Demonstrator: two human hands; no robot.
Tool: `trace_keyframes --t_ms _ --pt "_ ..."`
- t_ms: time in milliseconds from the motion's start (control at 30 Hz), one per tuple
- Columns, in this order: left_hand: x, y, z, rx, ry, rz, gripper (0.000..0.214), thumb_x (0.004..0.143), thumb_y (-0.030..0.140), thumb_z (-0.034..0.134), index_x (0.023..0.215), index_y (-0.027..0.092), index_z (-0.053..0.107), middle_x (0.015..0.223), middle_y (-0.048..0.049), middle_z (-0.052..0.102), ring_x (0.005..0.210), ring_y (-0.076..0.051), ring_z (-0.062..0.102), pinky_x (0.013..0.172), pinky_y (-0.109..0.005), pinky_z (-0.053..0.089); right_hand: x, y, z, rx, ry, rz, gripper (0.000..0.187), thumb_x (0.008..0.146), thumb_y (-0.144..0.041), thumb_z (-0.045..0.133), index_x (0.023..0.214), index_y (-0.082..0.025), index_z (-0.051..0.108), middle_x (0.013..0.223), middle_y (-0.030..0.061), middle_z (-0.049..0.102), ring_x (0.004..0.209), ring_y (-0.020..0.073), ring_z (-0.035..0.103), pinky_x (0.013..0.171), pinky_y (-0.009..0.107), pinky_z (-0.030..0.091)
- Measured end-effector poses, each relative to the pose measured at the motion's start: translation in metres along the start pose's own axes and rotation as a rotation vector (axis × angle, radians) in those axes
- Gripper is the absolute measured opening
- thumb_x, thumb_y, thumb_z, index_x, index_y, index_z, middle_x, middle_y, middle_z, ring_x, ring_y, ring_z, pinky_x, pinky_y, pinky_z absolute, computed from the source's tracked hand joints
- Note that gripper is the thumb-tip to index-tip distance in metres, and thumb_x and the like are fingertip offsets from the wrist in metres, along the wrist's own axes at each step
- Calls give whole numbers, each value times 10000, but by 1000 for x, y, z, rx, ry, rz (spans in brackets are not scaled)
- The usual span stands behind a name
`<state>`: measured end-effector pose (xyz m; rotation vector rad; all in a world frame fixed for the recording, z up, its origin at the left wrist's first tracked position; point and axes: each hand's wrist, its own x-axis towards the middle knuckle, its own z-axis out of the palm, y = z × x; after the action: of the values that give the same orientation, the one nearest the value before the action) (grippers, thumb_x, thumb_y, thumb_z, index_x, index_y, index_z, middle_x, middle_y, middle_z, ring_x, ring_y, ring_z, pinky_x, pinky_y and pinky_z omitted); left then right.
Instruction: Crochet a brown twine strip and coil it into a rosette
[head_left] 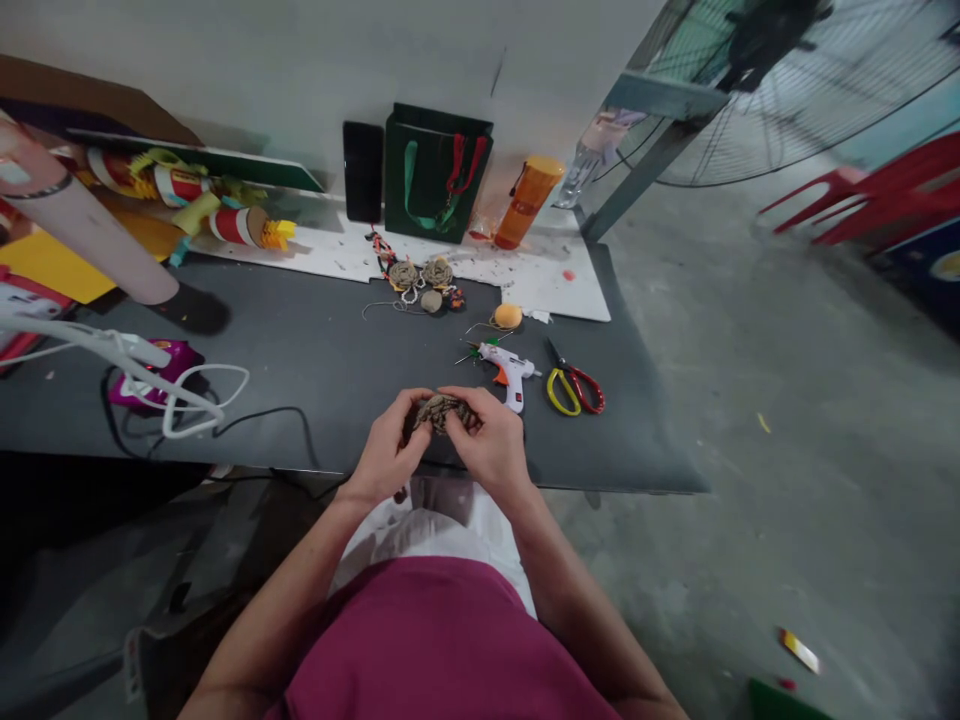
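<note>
My left hand [388, 447] and my right hand [489, 438] meet over the dark grey table top [330, 370], both pinching a small coil of brown twine [444, 412]. Part of the coil is hidden by my fingers. Just beyond my right hand lies a white hot glue gun [508, 373], with red-handled and yellow-handled scissors [574, 390] to its right. Farther away sit several twine coils [420, 273] and a small orange ball [508, 316].
A white foam board [525, 275] lies along the back, below a dark green paper bag [436, 175] and an orange bottle [529, 200]. Paper rolls [240, 226] lie at the back left. A white-corded magenta appliance [154, 375] sits at the left. A floor fan [795, 90] stands at the upper right.
</note>
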<state>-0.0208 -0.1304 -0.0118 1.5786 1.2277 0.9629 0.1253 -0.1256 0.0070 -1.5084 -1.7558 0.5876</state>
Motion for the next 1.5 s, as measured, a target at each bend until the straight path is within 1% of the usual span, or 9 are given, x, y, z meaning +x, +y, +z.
trace_keyframes --t_ms 133,333,467,600,733,933,1200,1400,1500 --pt "0 -1 -2 2 -31 84 307 885 186 410 1148 177 570 1058 -82 616 972 -184 580 861 -304 461 1 2 -2 28 0 25 291 773 -154 509 990 -211 694 889 41 709 697 165 628 656 283 516" --pt "-1 -1 -1 122 -9 123 441 776 92 460 1199 174 555 1002 -67 571 930 -179 565 843 -302 466 1 2 -2 58 12 35 301 769 -153 514 1004 -205 695 941 47 723 732 169 645 663 284 519" --pt "-2 -4 2 87 17 81 364 862 136 426 1217 178 493 1028 -63 622 893 -160 597 840 -299 473 2 0 -2 63 6 47 298 765 -161 517 997 -203 700 904 44 723 691 161 633 634 277 515" --pt "-4 -7 3 120 40 77 292 962 261 348 1180 184 527 1049 -75 658 907 -167 630 815 -297 492 2 -1 -2 84 26 68 292 760 -171 520 985 -193 705 885 45 724 668 154 627 626 271 509" --pt "-5 -12 8 225 98 150 325 979 293 347 1161 174 589 1064 -91 693 954 -186 656 841 -308 507 1 -1 0 148 43 118 297 761 -190 521 997 -189 700 870 40 722 582 132 584 589 271 510" --pt "-11 -22 22 359 249 259 364 963 256 377 1245 141 578 1066 -122 723 950 -210 684 858 -326 528 -1 7 9 217 87 131 283 782 -194 533 1019 -192 687 918 46 722 674 146 629 654 282 534" --pt "-11 -15 33 125 235 172 385 967 289 394 1305 143 508 1222 -131 649 1116 -205 618 956 -324 479 -6 6 16 103 155 47 254 833 -188 514 1038 -198 665 974 68 704 839 189 663 760 324 544" --pt "-5 -13 22 188 141 85 318 964 258 360 1178 157 573 1108 -119 678 999 -214 642 880 -345 496 -9 4 12 -120 3 10 338 851 -185 496 1166 -204 616 1065 95 684 810 205 667 723 337 543" --pt "-3 -10 18 227 96 52 306 957 256 361 1150 161 578 1101 -117 680 990 -222 644 877 -358 493 -8 2 11 -184 -4 -23 312 857 -181 494 1131 -207 640 1007 90 686 786 204 666 706 331 537"
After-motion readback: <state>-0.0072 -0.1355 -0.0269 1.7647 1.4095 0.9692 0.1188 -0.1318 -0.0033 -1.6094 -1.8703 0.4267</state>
